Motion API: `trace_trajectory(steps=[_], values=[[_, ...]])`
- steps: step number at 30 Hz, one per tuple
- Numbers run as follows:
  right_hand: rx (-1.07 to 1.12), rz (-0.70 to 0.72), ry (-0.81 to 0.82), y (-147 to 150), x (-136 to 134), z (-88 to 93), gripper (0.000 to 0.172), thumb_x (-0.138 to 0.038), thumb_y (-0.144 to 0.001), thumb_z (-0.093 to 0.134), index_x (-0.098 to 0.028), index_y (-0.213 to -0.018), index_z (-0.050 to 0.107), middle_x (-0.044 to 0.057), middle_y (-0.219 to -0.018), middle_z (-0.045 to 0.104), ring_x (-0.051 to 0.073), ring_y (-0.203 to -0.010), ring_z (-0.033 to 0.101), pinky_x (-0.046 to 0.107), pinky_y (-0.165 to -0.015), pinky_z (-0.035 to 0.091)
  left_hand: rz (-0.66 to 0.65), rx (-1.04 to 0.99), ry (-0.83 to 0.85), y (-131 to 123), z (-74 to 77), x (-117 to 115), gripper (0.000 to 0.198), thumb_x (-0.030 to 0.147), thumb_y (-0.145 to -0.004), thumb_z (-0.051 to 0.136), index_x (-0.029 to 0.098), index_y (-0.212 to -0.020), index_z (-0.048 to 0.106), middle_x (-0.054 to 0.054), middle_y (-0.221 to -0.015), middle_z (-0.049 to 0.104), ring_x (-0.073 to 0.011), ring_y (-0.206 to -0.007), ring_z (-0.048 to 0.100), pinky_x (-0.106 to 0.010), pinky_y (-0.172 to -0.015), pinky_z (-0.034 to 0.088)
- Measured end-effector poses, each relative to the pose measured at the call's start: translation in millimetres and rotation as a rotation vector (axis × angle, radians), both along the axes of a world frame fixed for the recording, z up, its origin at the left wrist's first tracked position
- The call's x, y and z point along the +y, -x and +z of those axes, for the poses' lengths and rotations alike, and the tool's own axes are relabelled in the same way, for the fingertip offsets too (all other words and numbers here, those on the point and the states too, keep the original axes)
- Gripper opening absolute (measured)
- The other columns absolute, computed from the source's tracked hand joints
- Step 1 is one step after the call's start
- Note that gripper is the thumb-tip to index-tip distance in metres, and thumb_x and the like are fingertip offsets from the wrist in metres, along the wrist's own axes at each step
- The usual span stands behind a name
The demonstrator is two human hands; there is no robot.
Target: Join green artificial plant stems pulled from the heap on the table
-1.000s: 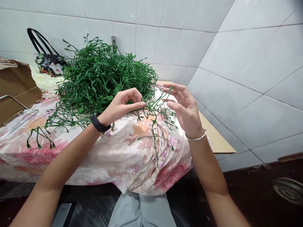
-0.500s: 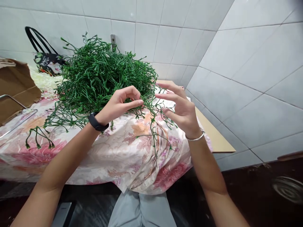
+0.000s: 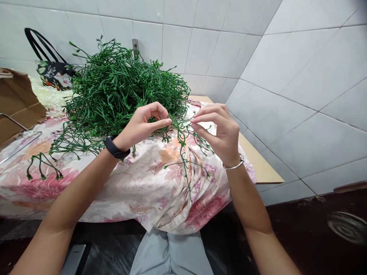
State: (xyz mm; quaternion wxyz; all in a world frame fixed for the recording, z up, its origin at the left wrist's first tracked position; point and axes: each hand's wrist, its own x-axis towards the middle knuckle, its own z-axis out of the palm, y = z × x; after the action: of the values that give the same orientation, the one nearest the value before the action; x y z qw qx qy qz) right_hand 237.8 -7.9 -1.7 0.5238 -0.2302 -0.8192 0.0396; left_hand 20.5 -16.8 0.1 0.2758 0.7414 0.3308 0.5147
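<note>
From the head camera, both of the person's hands are up in front of a big pile of green plastic stems (image 3: 117, 86). The pile sits on a surface (image 3: 259, 164) with a flowery pink cloth (image 3: 137, 183) over it. The cloth hangs down over the near edge.

The left hand (image 3: 145, 126) is curled up, with its thumb and pointing finger pinched together on one end of a green sprig (image 3: 185, 160). The right hand (image 3: 222, 131) is just beside it. Its fingers are bent and its fingertips (image 3: 192, 120) are pressed close together on a thin stem of the same sprig. So both hands are nearly closed, with only the sprig between the fingers.

The sprig is between the two hands, at the front edge of the pile. Its long branch hangs down over the cloth.

There is a black band (image 3: 114, 148) on the left wrist and a thin silver bangle (image 3: 233, 165) on the right wrist.

A small loose sprig (image 3: 43, 168) lies on the cloth far to the left. Behind the pile, a flowery bag (image 3: 51, 72) with black handles stands by the white tiled wall (image 3: 301, 76). A brown cardboard box (image 3: 14, 103) is at the left edge, and a bent metal wire (image 3: 20, 141) lies in front of it. Some white flowers (image 3: 47, 97) lie between the box and the pile.

At the bottom, the person's grey trousers (image 3: 169, 254) show under the cloth.
</note>
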Motion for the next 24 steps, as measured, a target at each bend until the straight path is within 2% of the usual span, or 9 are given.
trace_trajectory(steps=[5,9,14,18,22,24], values=[[0.070,-0.028,0.026,0.3,-1.9,0.9,0.009,-0.023,-0.076,0.063,-0.027,-0.084,0.063,0.000,-0.092,0.062,0.020,-0.096,0.056,0.044,-0.091,0.042,0.027,-0.028,0.000,1.0,-1.7,2.1,0.018,0.028,-0.073,0.066,0.015,-0.076,0.054,-0.001,-0.074,0.058,-0.0100,-0.070,0.058,-0.023,-0.066,0.047],[0.088,0.012,0.111,2.2,-1.3,-1.5,0.004,-0.023,-0.077,0.063,-0.023,-0.081,0.062,-0.001,-0.082,0.063,0.014,-0.081,0.059,0.035,-0.081,0.047,0.026,-0.053,-0.002,1.1,-2.1,2.4,0.015,0.024,-0.073,0.065,0.015,-0.077,0.054,0.000,-0.075,0.058,-0.0094,-0.070,0.058,-0.023,-0.067,0.046],[0.081,0.060,0.133,5.0,1.6,-5.4,0.019,-0.024,-0.073,0.068,-0.021,-0.091,0.062,-0.001,-0.083,0.063,0.012,-0.078,0.060,0.031,-0.076,0.048,0.023,-0.025,-0.034,0.3,-2.3,1.9,0.014,0.023,-0.074,0.065,0.015,-0.076,0.055,0.000,-0.074,0.057,-0.0090,-0.069,0.057,-0.022,-0.065,0.045],[0.036,0.119,0.145,5.4,0.5,-5.9,0.022,-0.023,-0.073,0.067,-0.021,-0.094,0.062,0.000,-0.086,0.064,0.012,-0.078,0.059,0.031,-0.076,0.049,0.025,0.026,-0.064,-0.7,-2.7,1.3,0.014,0.024,-0.074,0.065,0.016,-0.077,0.055,0.000,-0.075,0.057,-0.0091,-0.070,0.057,-0.021,-0.065,0.046],[0.017,0.159,0.107,3.2,-0.8,-5.7,0.031,-0.021,-0.078,0.060,-0.028,-0.109,0.059,-0.001,-0.084,0.060,0.013,-0.079,0.058,0.034,-0.077,0.050,-0.002,0.059,-0.107,-2.2,-2.7,0.3,0.014,0.025,-0.075,0.065,0.016,-0.079,0.055,0.000,-0.077,0.057,-0.0095,-0.073,0.056,-0.022,-0.068,0.046],[-0.002,0.119,0.033,1.5,-0.2,-5.3,0.031,-0.019,-0.083,0.053,-0.033,-0.109,0.060,0.000,-0.089,0.057,0.015,-0.085,0.056,0.037,-0.080,0.049,0.003,0.088,-0.147,-2.6,-2.7,0.0,0.014,0.025,-0.075,0.065,0.016,-0.078,0.055,-0.001,-0.077,0.057,-0.0095,-0.074,0.054,-0.023,-0.070,0.045]])
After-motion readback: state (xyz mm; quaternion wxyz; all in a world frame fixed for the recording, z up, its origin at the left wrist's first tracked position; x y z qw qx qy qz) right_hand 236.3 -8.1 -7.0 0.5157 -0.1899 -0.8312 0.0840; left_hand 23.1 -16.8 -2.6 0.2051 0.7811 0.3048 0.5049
